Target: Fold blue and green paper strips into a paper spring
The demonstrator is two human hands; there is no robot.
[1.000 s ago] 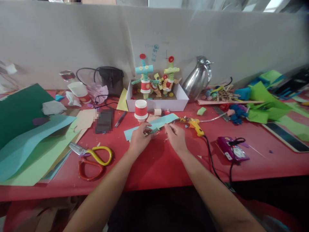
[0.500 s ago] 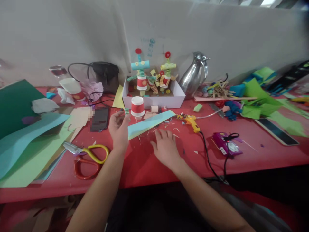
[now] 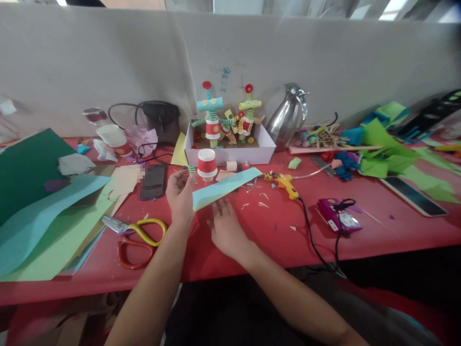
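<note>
My left hand (image 3: 180, 194) is raised over the red table (image 3: 252, 240), pinching a small green coiled paper spring (image 3: 191, 169) at its fingertips. It hovers just left of a red-and-white paper cup (image 3: 207, 164) standing upside down. My right hand (image 3: 225, 227) lies flat and open on the table, its fingers touching the near edge of a light-blue paper strip (image 3: 225, 187). Small paper scraps are scattered right of that hand.
A white box (image 3: 230, 154) holds colourful paper robot figures. A yellow glue gun (image 3: 286, 184) with a black cord lies to the right, scissors (image 3: 139, 235) and paper sheets (image 3: 43, 221) to the left. A phone (image 3: 153, 181), a steel jug (image 3: 286, 117) and a purple device (image 3: 336, 217) are nearby.
Both hands left the green spring work at the blue strip. My left hand lifted the spring toward the cup, and my right hand slid left and flattened on the table.
</note>
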